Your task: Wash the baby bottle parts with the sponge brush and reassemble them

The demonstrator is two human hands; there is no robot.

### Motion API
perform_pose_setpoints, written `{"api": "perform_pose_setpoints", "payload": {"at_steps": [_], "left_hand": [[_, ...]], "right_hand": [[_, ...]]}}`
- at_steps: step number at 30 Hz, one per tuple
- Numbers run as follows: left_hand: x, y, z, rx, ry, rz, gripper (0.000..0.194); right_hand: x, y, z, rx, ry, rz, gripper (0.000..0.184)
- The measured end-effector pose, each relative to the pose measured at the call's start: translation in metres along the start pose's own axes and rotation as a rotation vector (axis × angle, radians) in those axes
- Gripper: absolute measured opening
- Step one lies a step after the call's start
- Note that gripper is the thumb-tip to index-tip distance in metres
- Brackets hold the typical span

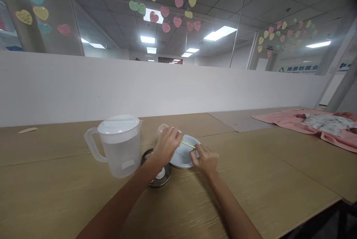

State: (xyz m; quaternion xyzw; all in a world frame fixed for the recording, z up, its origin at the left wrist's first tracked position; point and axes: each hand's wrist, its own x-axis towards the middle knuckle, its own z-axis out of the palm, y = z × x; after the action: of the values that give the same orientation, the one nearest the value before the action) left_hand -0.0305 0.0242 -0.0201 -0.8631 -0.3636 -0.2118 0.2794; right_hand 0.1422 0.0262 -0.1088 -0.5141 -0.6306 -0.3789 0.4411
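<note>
A thin yellow-green stick [188,144] spans the gap between my two hands, above a white bowl [182,166]. My left hand [167,146] has its fingers closed at the stick's left end. The other end is pinched between the thumb and fingers of my right hand [205,159], at the bowl's right side. Under my left wrist lies a round dark metal dish [164,180] with something white in it, partly covered by the arm. A clear rounded container [162,128] shows behind my left hand, mostly hidden.
A translucent lidded pitcher [119,153] stands left of the dish, its handle facing left. A flat tan piece [28,130] lies at the far left. A pink cloth [279,120] with patterned fabric covers the right rear. Behind the table [251,179] rises a white partition [167,90].
</note>
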Motion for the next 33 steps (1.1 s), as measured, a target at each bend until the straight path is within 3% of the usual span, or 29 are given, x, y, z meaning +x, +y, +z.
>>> {"api": "perform_pose_setpoints", "payload": {"at_steps": [3, 6, 8, 9, 11, 13, 16, 19, 23, 27, 33], "left_hand": [[0.000, 0.001, 0.006, -0.040, -0.039, 0.018, 0.033], [-0.002, -0.014, 0.012, -0.005, -0.027, -0.065, 0.043], [-0.005, -0.026, 0.016, 0.044, -0.035, -0.099, 0.047], [-0.005, -0.031, 0.017, 0.064, -0.051, -0.084, 0.045], [-0.005, -0.037, 0.019, 0.087, -0.093, -0.011, 0.037], [-0.004, -0.037, 0.019, 0.091, -0.128, 0.062, 0.031], [-0.002, -0.032, 0.015, 0.058, -0.124, 0.053, 0.037], [-0.002, -0.028, 0.006, 0.003, -0.102, 0.004, 0.047], [-0.002, -0.025, -0.007, -0.058, -0.104, -0.027, 0.049], [-0.002, -0.011, -0.026, -0.297, -0.102, -0.073, 0.051], [-0.008, 0.033, -0.067, -0.629, -0.310, 0.028, 0.066]], "right_hand": [[-0.003, 0.009, 0.004, 0.031, -0.040, 0.017, 0.018], [-0.007, 0.040, 0.009, 0.047, -0.172, 0.112, 0.021], [-0.009, 0.062, 0.011, -0.012, -0.291, 0.285, 0.025], [-0.010, 0.070, 0.012, -0.098, -0.331, 0.451, 0.028], [-0.010, 0.081, 0.013, -0.214, -0.463, 0.721, 0.035], [-0.011, 0.084, 0.015, -0.241, -0.627, 0.858, 0.038], [-0.014, 0.081, 0.018, -0.167, -0.843, 0.845, 0.036], [-0.017, 0.076, 0.022, -0.108, -0.959, 0.782, 0.035], [-0.017, 0.071, 0.026, -0.073, -1.030, 0.732, 0.035], [-0.015, 0.066, 0.026, -0.002, -1.134, 0.641, 0.040], [-0.017, 0.057, 0.022, 0.050, -1.145, 0.554, 0.035]]}}
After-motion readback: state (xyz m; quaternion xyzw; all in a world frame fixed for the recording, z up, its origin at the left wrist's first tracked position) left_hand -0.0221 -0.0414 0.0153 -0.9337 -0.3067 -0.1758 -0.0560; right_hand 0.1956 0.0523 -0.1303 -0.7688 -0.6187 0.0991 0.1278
